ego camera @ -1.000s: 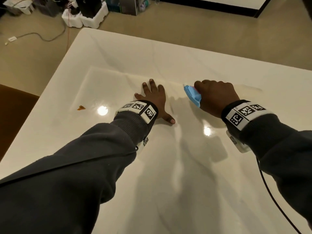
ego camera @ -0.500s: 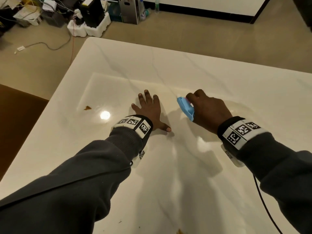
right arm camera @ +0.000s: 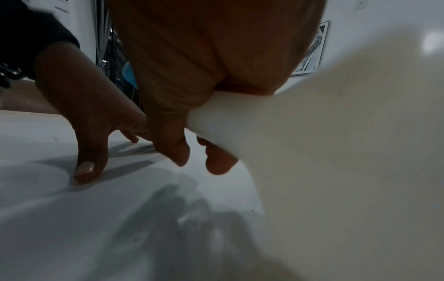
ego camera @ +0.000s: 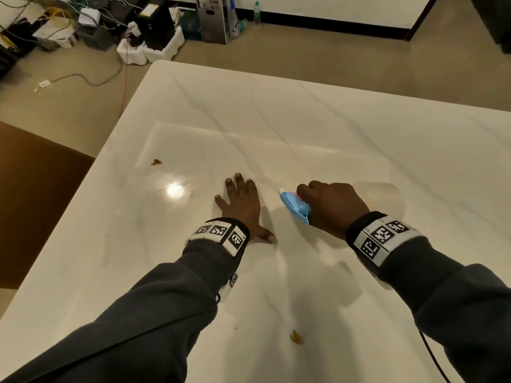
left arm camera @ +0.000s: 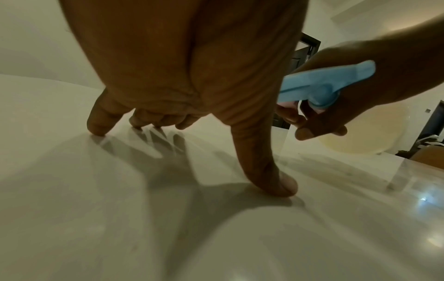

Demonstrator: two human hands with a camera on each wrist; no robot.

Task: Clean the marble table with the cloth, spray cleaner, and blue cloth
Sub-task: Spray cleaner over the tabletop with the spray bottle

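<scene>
While left hand [ego camera: 243, 205] rests flat on table [ego camera: 359, 128], right hand [ego camera: 334, 208] grips spray cleaner [ego camera: 294, 205].

The table [ego camera: 359, 150] is viewed from overhead, looking down; both wrist views are set low, sharing its surface.

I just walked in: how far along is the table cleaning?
Early on. Done: little that shows. In hand: the right hand grips the spray bottle, while the left hand rests flat on the marble table. Left: brown spots remain, and no cloth is in view.
</scene>
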